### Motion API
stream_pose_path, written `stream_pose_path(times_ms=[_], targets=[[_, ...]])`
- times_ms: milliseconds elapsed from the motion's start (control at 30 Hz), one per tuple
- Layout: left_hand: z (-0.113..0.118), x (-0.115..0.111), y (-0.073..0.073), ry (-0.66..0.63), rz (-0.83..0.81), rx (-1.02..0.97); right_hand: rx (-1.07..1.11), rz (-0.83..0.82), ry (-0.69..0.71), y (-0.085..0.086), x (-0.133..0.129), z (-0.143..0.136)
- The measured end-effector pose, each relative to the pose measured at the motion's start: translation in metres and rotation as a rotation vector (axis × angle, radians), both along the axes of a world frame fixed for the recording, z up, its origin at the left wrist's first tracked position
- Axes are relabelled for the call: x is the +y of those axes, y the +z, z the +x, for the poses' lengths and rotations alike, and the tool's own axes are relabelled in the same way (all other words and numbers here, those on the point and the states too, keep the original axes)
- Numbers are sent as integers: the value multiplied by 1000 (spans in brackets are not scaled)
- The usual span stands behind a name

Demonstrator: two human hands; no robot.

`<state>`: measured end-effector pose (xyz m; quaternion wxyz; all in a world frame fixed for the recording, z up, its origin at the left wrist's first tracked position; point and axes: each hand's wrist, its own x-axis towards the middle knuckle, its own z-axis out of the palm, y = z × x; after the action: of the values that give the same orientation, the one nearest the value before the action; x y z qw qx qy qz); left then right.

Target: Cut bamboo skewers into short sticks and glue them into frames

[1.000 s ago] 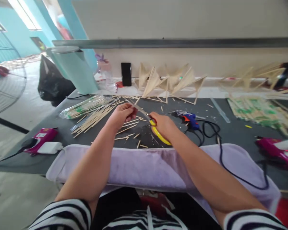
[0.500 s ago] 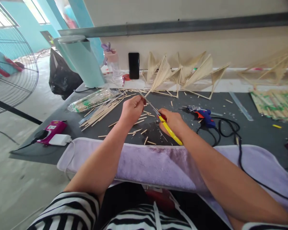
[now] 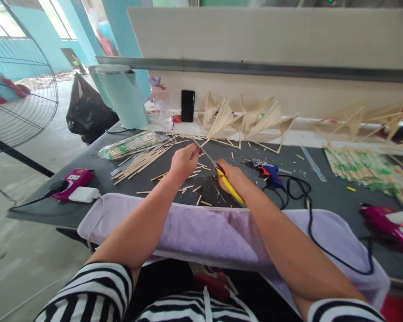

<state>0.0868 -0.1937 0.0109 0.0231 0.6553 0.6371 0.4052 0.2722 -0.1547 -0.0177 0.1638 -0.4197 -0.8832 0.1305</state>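
Observation:
My right hand (image 3: 231, 175) is closed on the yellow handle of a long-bladed cutting tool (image 3: 231, 187). Its metal blades point up and left, reaching my left hand (image 3: 185, 160). The fingers of my left hand are pinched together beside the blade tip, around a thin wooden stick (image 3: 205, 142) that slants up and right. Cut stick pieces (image 3: 196, 188) lie scattered beneath, and longer sticks (image 3: 139, 162) are spread left of my left hand. Behind stands a fan-shaped structure of sticks (image 3: 221, 117).
A blue glue gun (image 3: 272, 174) with a black cord lies at right. Packs of sticks (image 3: 362, 170) rest farther right. A phone (image 3: 187, 106), a bottle (image 3: 161, 105) and a teal bin (image 3: 126, 98) stand behind. A magenta power strip (image 3: 75, 181) sits at left, a purple towel (image 3: 208, 230) along the front edge.
The view has tilted up and turned right, bringing a second magenta device into fuller view. Both hands keep nearly the same pose, with the cutting tool still beside the left fingers.

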Motion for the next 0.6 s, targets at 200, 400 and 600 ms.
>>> stream_pose_path(times_ms=[200,400,600], targets=[[-15,1,2,91,41,48,-4,-42,110,9,1,11],[-25,3,1,197,-88,196,-190,25,-156,12,19,24],[-24,7,-8,226,-322,267,-294,-93,-175,-6,45,36]])
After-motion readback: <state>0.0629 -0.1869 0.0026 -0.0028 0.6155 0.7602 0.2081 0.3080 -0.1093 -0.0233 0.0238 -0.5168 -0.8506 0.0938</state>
